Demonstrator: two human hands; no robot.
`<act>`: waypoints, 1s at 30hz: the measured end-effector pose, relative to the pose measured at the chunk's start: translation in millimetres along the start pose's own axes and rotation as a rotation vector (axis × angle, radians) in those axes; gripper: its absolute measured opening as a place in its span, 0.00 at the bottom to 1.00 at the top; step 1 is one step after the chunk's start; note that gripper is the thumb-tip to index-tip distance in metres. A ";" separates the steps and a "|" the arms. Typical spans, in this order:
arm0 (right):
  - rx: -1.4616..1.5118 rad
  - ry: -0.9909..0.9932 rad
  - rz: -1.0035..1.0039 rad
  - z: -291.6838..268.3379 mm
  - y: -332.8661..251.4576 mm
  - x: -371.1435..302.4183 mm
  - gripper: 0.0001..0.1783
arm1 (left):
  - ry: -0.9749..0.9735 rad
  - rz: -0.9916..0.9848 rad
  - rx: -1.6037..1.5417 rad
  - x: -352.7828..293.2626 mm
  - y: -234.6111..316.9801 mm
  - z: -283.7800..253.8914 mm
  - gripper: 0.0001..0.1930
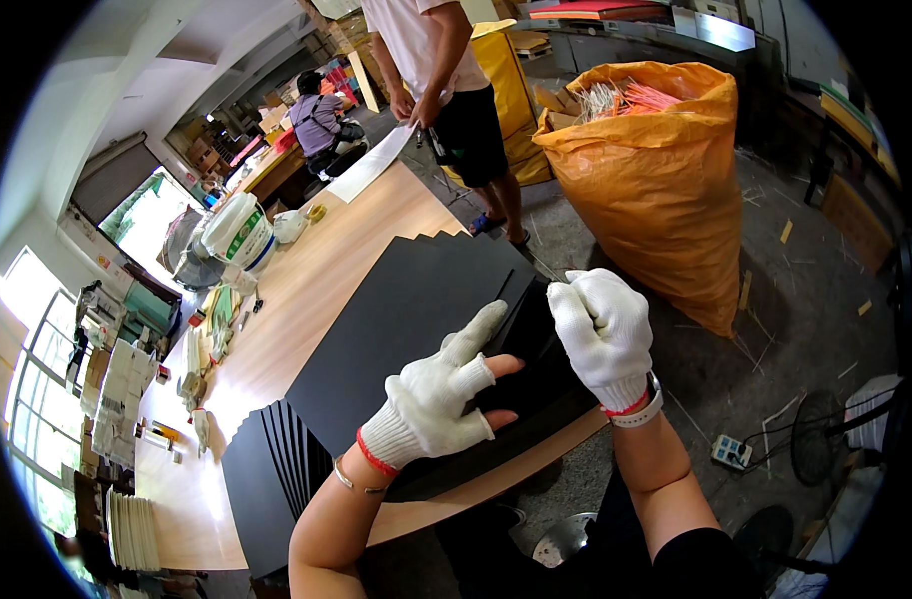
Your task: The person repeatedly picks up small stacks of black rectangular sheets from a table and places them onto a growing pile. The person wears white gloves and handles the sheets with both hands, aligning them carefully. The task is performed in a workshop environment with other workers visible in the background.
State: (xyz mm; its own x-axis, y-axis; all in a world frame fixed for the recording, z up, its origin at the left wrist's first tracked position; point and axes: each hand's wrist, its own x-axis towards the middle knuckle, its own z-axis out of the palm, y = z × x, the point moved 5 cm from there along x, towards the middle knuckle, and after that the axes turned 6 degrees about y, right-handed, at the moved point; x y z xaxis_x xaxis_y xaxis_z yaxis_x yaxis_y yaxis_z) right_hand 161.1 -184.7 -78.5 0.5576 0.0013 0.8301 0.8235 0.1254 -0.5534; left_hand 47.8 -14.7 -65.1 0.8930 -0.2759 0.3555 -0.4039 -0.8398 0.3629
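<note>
A stack of black sheets [376, 309] lies on the wooden table, its far edges stepped like a fan. My left hand [441, 389], in a white knit glove with bare thumb and finger tips showing, rests over the stack with its fingers apart. My right hand [604, 334], also gloved in white, is closed at the stack's right edge. Thin pale strands show by its fingertips, but I cannot make out what it pinches. A second fanned pile of black sheets [261, 464] sits to the left, near my left forearm.
Beyond the table's far end a person [441, 80] holds a white sheet [371, 165]. An orange sack [656, 190] of scraps stands on the floor at right. A white bucket [238, 232] and small tools line the table's left side. A power strip [730, 452] lies on the floor.
</note>
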 end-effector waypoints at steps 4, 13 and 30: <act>-0.038 -0.074 -0.100 0.0 -7.8 8.7 0.13 | -0.043 -0.005 0.003 0.1 1.0 -4.9 0.31; 0.237 -0.724 1.227 -8.7 40.0 19.3 0.33 | 0.202 0.038 -0.059 -16.2 -4.8 -7.5 0.59; 0.501 -0.763 1.007 75.0 82.0 31.3 0.21 | -0.045 -0.469 -0.068 -39.2 3.2 -60.6 0.40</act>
State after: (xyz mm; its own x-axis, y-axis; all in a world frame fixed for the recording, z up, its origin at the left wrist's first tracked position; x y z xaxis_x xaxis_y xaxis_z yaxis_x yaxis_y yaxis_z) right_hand 238.2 -99.9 -92.6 0.5590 0.8291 0.0055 -0.1209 0.0881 -0.9888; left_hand -0.6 21.7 -25.6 0.9892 0.1047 0.1025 0.0345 -0.8466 0.5310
